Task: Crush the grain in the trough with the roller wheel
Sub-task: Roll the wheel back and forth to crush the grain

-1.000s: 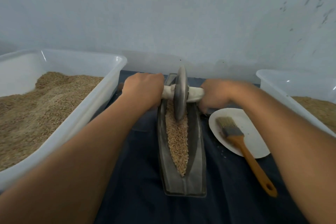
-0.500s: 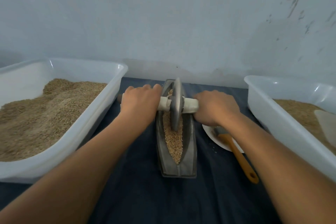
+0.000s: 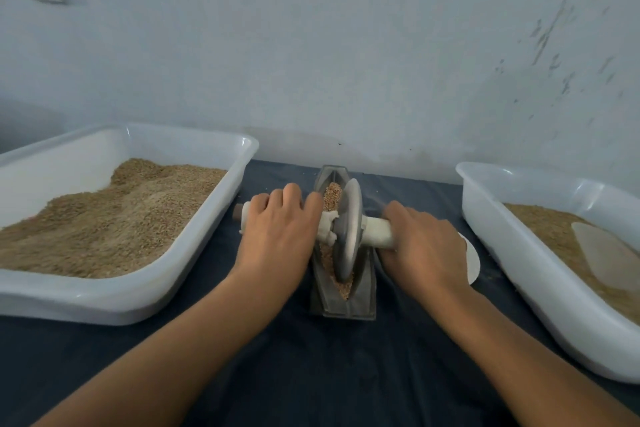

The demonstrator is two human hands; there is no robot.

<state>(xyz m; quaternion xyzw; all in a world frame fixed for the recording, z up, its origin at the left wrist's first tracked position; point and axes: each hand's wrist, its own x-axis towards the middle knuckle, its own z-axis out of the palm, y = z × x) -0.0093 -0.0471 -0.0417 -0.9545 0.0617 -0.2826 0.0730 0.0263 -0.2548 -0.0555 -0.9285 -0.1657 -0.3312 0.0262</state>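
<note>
Metal roller wheel [image 3: 348,230] stands upright in the trough [image 3: 341,302] amid grain [image 3: 331,196]; your left hand [image 3: 277,236] at nine o'clock and right hand [image 3: 420,246] at three o'clock clasp its white-wrapped axle [image 3: 377,230].

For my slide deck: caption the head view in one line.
Both hands, left hand and right hand, grip the roller wheel axle over grain in the trough, between two grain-filled tubs.

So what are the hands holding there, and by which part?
The roller wheel, by its white axle handle: the left hand holds the left end, the right hand the right end. The disc itself stands in the trough.
</note>
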